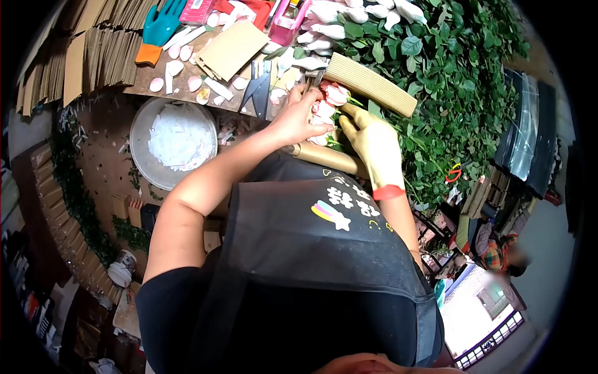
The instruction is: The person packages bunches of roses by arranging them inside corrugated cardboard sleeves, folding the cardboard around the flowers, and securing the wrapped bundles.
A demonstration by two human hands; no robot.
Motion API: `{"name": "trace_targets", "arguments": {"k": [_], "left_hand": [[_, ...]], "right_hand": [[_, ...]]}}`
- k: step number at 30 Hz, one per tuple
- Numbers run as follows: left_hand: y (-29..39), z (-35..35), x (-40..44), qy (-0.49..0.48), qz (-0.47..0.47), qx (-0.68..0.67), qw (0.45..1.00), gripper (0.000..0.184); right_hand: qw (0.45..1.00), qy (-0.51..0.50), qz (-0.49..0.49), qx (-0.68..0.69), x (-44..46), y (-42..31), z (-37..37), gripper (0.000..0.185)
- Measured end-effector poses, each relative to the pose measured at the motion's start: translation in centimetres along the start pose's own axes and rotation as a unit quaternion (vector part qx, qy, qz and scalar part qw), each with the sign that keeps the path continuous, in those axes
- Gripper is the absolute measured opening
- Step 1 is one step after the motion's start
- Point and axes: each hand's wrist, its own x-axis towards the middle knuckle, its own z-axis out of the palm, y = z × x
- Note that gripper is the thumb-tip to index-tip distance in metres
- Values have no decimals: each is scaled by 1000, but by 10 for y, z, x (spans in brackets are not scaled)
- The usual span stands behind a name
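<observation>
Several pink roses [323,110] lie bunched between two pieces of corrugated cardboard at the table's edge. My bare left hand [298,116] curls round the blooms from the left, thumb on the near side and fingers on the far side. In a pale yellow glove, my right hand [374,138] closes its fingertips on the rose stems just behind the heads. Beyond the flowers is a ribbed cardboard strip [374,86]. Another rolled cardboard edge [330,157] lies on the near side, against my apron. Dark-bladed scissors [256,93] rest left of my left hand.
A heap of leafy stems [436,106] covers the right side. White-netted blooms [324,31], a pink tape dispenser [288,23], a folded cardboard [232,50] and a teal-orange glove [161,31] lie on the table. Below its left edge stands a bucket of white scraps [136,140]. Another person [498,252] is at far right.
</observation>
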Motion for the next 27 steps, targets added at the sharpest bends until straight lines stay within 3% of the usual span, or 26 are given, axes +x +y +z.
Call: {"name": "trace_targets", "arguments": {"k": [2,8,9,14,16,22,26,27], "left_hand": [[3,-2,1,-15,-4,3,1000,79],[8,-1,5,-18,-44,-33,998,62],[5,4,7,3,-47,-44,998,58],[1,11,6,53,-46,-52,996,40],[1,13,4,60,-50,-72,994,41],[3,13,4,76,-46,-54,995,42],[2,17,4,71,-49,-37,996,53],[4,15,4,81,-49,-63,994,55]], "right_hand": [[999,-32,7,32,6,6,11,24],[992,-91,-37,-74,11,13,20,23],[995,-63,-55,-47,10,14,21,15],[996,64,60,-2,-9,2,8,34],[985,-24,166,36,-8,7,14,36],[993,-6,100,54,10,7,13,38],[984,-42,138,103,27,13,15,30],[965,-75,189,167,30,11,9,26]]}}
